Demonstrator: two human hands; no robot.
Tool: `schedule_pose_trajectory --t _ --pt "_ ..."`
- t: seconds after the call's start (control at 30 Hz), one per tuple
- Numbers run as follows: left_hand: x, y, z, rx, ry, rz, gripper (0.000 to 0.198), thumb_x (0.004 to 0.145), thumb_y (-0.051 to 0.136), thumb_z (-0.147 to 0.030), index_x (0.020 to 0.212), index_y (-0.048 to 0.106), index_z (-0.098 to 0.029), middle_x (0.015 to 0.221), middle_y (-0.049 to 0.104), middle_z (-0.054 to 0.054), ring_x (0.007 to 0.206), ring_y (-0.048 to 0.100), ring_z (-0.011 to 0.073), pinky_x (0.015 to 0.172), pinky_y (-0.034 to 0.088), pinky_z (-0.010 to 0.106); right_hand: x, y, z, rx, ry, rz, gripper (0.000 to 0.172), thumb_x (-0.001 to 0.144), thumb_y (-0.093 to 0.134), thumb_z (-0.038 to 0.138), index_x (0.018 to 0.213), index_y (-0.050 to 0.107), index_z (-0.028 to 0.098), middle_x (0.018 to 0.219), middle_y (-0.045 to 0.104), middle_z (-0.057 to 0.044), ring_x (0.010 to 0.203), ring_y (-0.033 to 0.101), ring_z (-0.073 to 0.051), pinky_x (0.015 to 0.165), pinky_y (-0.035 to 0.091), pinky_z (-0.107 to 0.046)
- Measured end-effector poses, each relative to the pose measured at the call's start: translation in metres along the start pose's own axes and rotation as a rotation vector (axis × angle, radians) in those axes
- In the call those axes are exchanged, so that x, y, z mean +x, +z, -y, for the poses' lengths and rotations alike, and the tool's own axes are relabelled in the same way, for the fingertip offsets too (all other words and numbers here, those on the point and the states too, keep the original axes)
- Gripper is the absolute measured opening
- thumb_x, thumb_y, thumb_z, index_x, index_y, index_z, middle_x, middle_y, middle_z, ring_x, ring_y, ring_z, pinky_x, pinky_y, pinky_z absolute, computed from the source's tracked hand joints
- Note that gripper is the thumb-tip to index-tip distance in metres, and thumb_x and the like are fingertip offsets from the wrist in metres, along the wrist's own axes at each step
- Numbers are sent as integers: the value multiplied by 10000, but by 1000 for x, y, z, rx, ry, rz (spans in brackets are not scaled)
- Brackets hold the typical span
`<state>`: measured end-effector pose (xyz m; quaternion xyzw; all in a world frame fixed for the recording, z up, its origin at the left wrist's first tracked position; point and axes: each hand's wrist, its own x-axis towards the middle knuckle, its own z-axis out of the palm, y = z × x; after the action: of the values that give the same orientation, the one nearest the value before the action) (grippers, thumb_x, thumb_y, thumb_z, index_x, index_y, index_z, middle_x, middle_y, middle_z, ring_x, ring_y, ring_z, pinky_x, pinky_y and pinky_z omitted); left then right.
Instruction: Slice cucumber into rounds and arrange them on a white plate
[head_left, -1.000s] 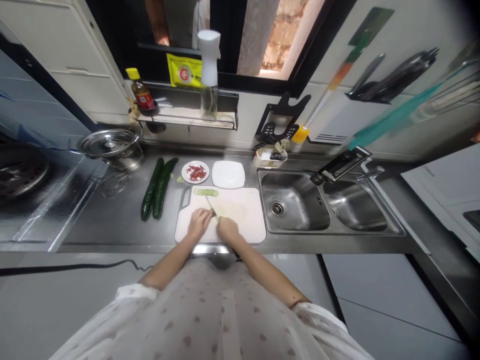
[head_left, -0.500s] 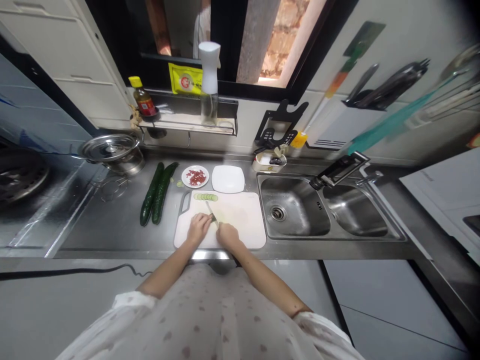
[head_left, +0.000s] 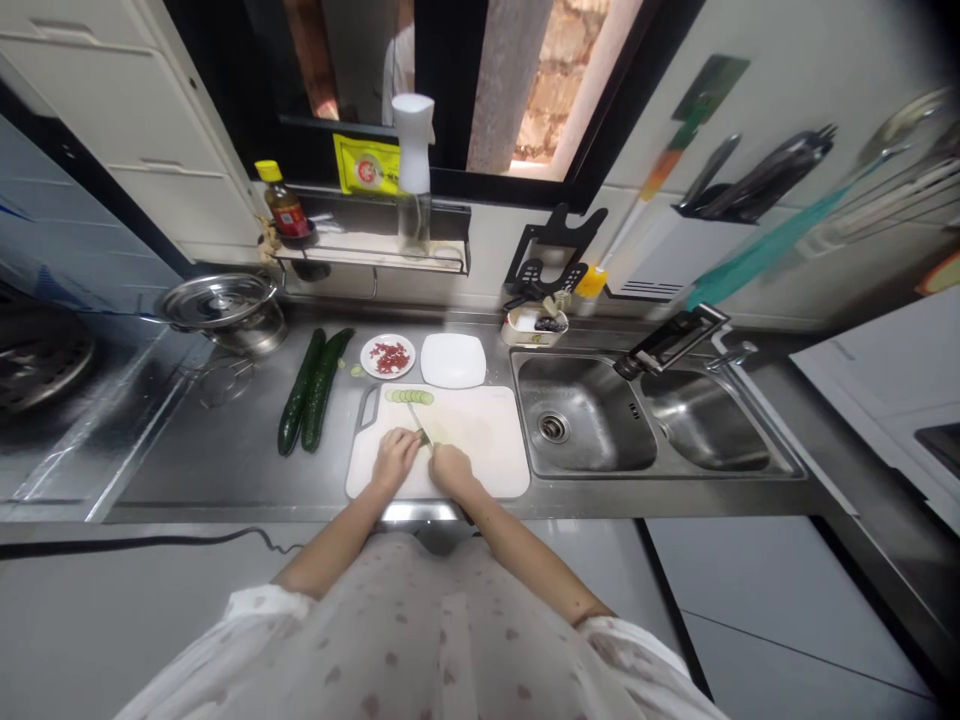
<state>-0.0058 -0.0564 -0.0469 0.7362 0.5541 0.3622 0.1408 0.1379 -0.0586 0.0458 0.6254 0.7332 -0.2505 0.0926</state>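
My right hand [head_left: 451,470] is closed around the handle of a knife [head_left: 418,420], whose blade points away from me and slants left. My left hand [head_left: 396,458] pinches a short dark-green piece of cucumber [head_left: 424,437] beside the blade. Both hands are over a white cutting board [head_left: 491,450]. A row of overlapping cucumber slices [head_left: 409,397] lies along the board's far edge. To the left, two whole cucumbers [head_left: 301,392] lie side by side on the steel counter. Past the board sit a small plate [head_left: 365,360] of chopped red pieces and a white square dish [head_left: 453,360].
A double sink [head_left: 585,465] with a black faucet [head_left: 675,338] adjoins the board on the right. A lidded steel pot [head_left: 259,330] stands at the back left. Behind, a wall shelf [head_left: 360,248] carries a sauce bottle [head_left: 283,200] and a spray bottle [head_left: 414,170].
The view has shifted slightly. Both hands stay at nearly the same place on the board, with the knife still against the cucumber piece.
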Motion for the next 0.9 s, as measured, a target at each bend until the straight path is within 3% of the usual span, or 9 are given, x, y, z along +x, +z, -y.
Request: schedule_pose_trajectory --t 0.3,0.57,0.9 --pt "-4 4 3 40 25 -18 246 935 444 -303 1036 656 -229 877 602 61 876 543 192 807 442 352 -6 13 -4 -38 -2 -43 288 884 382 126 1074 598 122 996 681 -150 968 643 -209 784 460 -281" --pt "-2 3 -1 38 33 -17 233 935 444 -286 1019 652 -225 875 599 60 884 544 188 806 448 353 -26 14 -9 -58 68 33 287 876 384 111 1075 591 126 967 681 -157 960 649 -228 764 465 -300" --pt "-1 -1 -4 34 47 -12 227 936 438 -269 1018 644 -224 881 595 64 887 539 191 799 445 351 2 10 4 -14 35 -52 292 882 380 128 1067 606 121 973 686 -156 965 647 -215 773 463 -287"
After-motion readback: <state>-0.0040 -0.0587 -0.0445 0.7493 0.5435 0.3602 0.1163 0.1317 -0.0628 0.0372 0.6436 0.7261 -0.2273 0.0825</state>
